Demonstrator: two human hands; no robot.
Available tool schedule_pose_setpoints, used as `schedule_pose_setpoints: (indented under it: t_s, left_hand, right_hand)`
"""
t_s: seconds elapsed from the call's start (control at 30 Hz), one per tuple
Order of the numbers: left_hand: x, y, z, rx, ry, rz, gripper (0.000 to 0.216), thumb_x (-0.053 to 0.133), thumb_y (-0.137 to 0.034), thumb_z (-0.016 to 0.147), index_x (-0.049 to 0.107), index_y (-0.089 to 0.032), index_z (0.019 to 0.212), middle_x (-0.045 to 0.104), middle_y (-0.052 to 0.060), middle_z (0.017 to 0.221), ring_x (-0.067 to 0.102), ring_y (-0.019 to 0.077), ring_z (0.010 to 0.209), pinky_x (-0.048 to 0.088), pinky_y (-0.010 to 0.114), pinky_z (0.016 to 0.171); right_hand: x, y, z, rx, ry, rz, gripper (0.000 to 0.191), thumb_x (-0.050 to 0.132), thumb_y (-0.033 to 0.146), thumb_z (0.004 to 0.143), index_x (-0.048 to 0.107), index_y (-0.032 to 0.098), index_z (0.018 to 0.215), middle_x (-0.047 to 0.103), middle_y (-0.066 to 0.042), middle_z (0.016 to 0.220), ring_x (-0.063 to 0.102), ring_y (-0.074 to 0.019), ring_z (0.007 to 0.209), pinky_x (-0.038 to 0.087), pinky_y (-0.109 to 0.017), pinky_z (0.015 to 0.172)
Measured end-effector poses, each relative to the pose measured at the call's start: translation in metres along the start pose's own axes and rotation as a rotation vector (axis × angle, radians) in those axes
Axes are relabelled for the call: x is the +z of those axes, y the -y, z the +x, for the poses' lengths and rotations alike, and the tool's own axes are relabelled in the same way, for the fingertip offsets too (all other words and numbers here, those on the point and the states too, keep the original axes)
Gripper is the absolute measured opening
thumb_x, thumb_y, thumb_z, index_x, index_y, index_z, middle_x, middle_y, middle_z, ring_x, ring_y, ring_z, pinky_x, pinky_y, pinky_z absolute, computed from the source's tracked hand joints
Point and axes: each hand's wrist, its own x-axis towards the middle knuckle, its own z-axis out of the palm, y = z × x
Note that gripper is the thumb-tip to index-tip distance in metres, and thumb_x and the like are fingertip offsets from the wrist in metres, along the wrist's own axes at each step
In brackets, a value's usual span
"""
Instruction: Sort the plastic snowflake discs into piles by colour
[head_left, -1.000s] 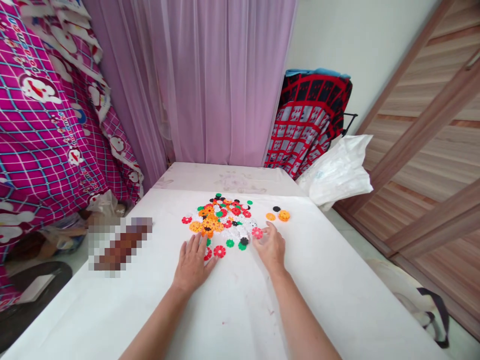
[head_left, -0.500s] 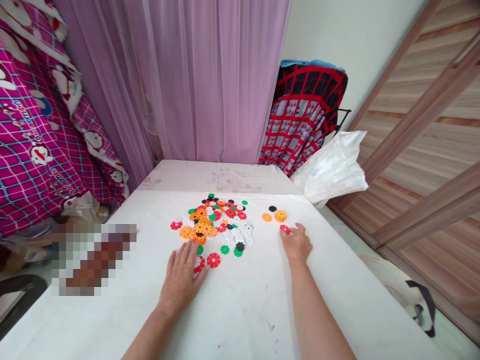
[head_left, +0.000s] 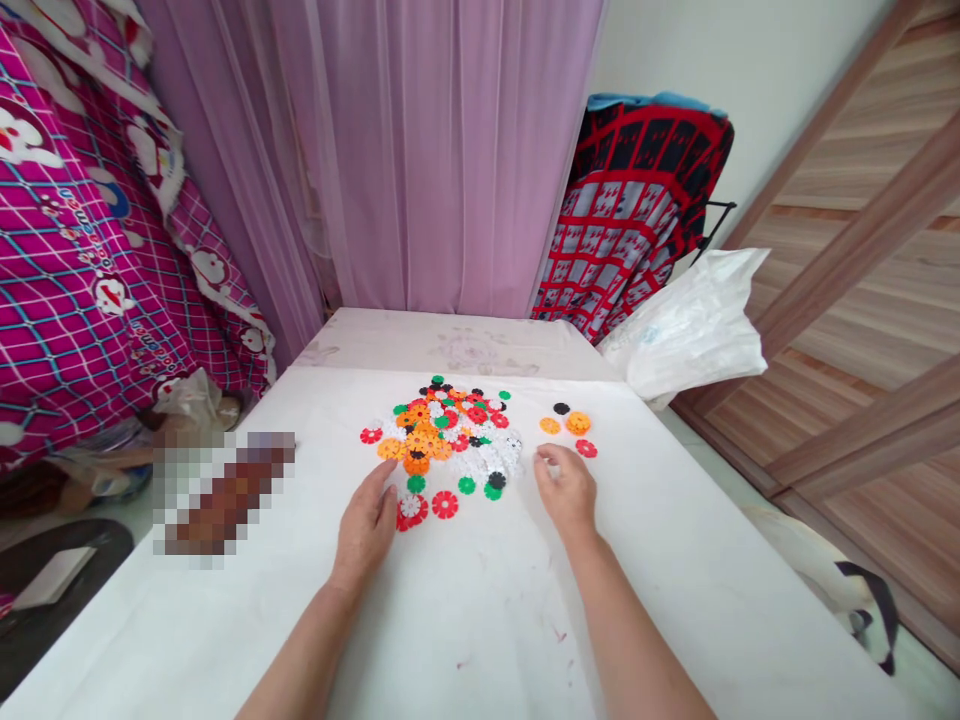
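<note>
A heap of flower-shaped plastic discs (head_left: 424,443) in orange, red, green, white and black lies on the white-covered table. At the heap's near left side is my left hand (head_left: 367,525), turned on its edge with thumb and fingers apart, beside a red disc with a white one (head_left: 410,508). My right hand (head_left: 566,490) hovers just right of the white discs (head_left: 487,455), fingers loosely curled and nothing visible in them. Past it lie a red disc (head_left: 586,449), an orange disc (head_left: 550,426), stacked orange discs (head_left: 578,423) and a black disc (head_left: 562,409).
A white plastic bag (head_left: 690,325) stands by the table's far right edge. On the left, a pixelated patch (head_left: 229,495) hides something on the table. A purple curtain (head_left: 450,160) hangs behind, and wooden doors (head_left: 847,270) stand to the right.
My right hand has let go of the red disc, which now lies near the orange ones, and has moved left toward the heap. My left hand has drawn back slightly and rolled onto its edge.
</note>
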Motion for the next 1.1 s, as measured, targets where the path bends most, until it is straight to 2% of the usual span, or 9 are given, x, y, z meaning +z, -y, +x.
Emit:
schedule_pose_setpoints:
  t_s: [0.07,0.13,0.23,0.37,0.6,0.7,0.9,1.0,1.1]
  left_hand:
    - [0.000,0.000,0.002,-0.021,-0.007,-0.034,0.044,0.038,-0.035,0.089,0.058,-0.019,0.126,0.063,0.008,0.130,0.059,0.0224,0.119,0.046,0.041,0.103]
    - [0.000,0.000,0.002,-0.032,-0.021,-0.059,0.044,0.039,-0.036,0.088,0.058,-0.019,0.125,0.064,0.008,0.128,0.059,0.0224,0.118,0.046,0.041,0.103]
    - [0.001,0.000,0.002,-0.028,-0.039,-0.081,0.043,0.043,-0.037,0.087,0.059,-0.021,0.123,0.065,0.007,0.125,0.060,0.0225,0.116,0.047,0.041,0.102]
    - [0.001,-0.001,0.002,-0.014,-0.021,-0.085,0.044,0.044,-0.037,0.085,0.060,-0.021,0.123,0.066,0.006,0.125,0.060,0.0223,0.116,0.047,0.041,0.102]
    - [0.002,0.002,0.002,-0.001,-0.015,-0.069,0.043,0.046,-0.038,0.085,0.061,-0.023,0.122,0.065,0.005,0.126,0.060,0.0221,0.117,0.046,0.040,0.103]
    - [0.003,0.002,0.002,0.008,-0.018,-0.067,0.042,0.046,-0.037,0.085,0.061,-0.022,0.121,0.065,0.006,0.125,0.060,0.0222,0.116,0.047,0.040,0.102]
    - [0.003,0.003,0.003,0.016,-0.020,-0.061,0.041,0.045,-0.034,0.085,0.062,-0.022,0.120,0.066,0.006,0.125,0.061,0.0218,0.116,0.047,0.041,0.102]
    - [0.003,0.004,0.002,0.010,-0.015,-0.071,0.042,0.045,-0.035,0.085,0.061,-0.022,0.121,0.065,0.005,0.126,0.060,0.0212,0.117,0.046,0.040,0.103]
    - [0.000,0.003,0.001,-0.002,-0.020,-0.072,0.042,0.044,-0.037,0.086,0.061,-0.023,0.122,0.065,0.005,0.127,0.060,0.0210,0.117,0.046,0.039,0.103]
  right_hand:
    - [0.008,0.035,-0.017,-0.252,0.199,0.106,0.015,0.051,0.030,0.084,0.065,0.023,0.084,0.070,-0.002,0.084,0.060,-0.0172,0.082,0.045,-0.030,0.080]
    - [0.016,0.065,-0.031,-0.437,0.379,0.134,0.012,0.058,0.029,0.083,0.066,0.025,0.090,0.071,-0.001,0.095,0.058,-0.0182,0.095,0.043,-0.031,0.086]
    - [0.023,0.088,-0.042,-0.518,0.506,0.048,0.019,0.067,0.031,0.077,0.065,0.027,0.096,0.071,-0.001,0.100,0.053,-0.0218,0.107,0.038,-0.036,0.091]
    - [0.027,0.090,-0.047,-0.493,0.565,0.006,0.019,0.067,0.027,0.077,0.065,0.028,0.096,0.071,0.001,0.093,0.054,-0.0210,0.103,0.036,-0.035,0.089]
    - [0.025,0.090,-0.048,-0.418,0.551,0.005,0.029,0.070,0.029,0.075,0.062,0.025,0.102,0.067,-0.002,0.099,0.054,-0.0205,0.099,0.037,-0.033,0.085]
    - [0.024,0.088,-0.048,-0.411,0.556,-0.004,0.027,0.070,0.031,0.075,0.063,0.025,0.100,0.067,-0.002,0.096,0.054,-0.0215,0.099,0.036,-0.034,0.085]
    - [0.034,0.086,-0.055,-0.360,0.517,0.030,0.034,0.068,0.025,0.070,0.060,0.024,0.102,0.068,-0.001,0.094,0.056,-0.0215,0.092,0.037,-0.035,0.083]
    - [0.034,0.078,-0.048,-0.362,0.420,0.068,0.038,0.066,0.025,0.069,0.058,0.022,0.106,0.068,-0.002,0.094,0.058,-0.0212,0.091,0.039,-0.034,0.083]
    - [0.022,0.049,-0.023,-0.260,0.214,0.075,0.043,0.064,0.030,0.071,0.055,0.021,0.111,0.069,-0.005,0.095,0.060,-0.0215,0.089,0.042,-0.036,0.085]
